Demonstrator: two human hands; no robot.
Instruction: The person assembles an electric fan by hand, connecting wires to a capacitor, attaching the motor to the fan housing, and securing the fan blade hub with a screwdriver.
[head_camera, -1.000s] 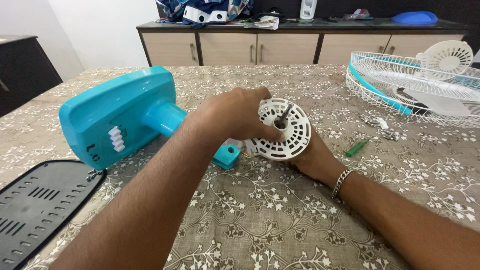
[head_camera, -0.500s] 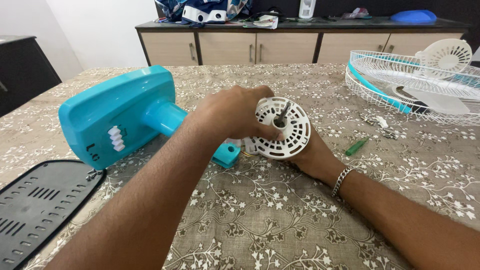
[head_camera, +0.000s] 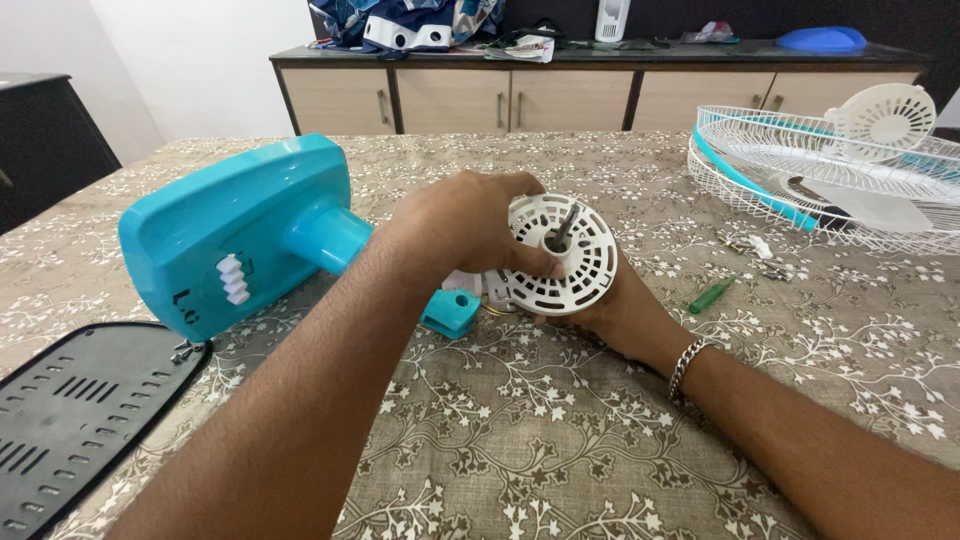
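A white round vented motor housing (head_camera: 570, 255) with a dark shaft at its centre is tipped up above the table. My left hand (head_camera: 465, 225) grips its left rim from above, thumb on the front face. My right hand (head_camera: 610, 310) holds it from underneath and behind; a metal bracelet (head_camera: 685, 365) circles that wrist. The housing joins a turquoise neck piece (head_camera: 452, 312) and the turquoise fan base (head_camera: 235, 230), which lies on its side with white push buttons facing me.
A black vented base plate (head_camera: 70, 410) lies at the front left. A green screwdriver (head_camera: 712, 295) and loose screws (head_camera: 755, 247) lie right of the housing. White wire fan guards (head_camera: 800, 175) with blade and cover sit far right. A cabinet (head_camera: 520, 95) stands behind the patterned table (head_camera: 560, 440).
The motor housing has tilted slightly and shifted a little left and up in both hands. Nothing else on the table has moved.
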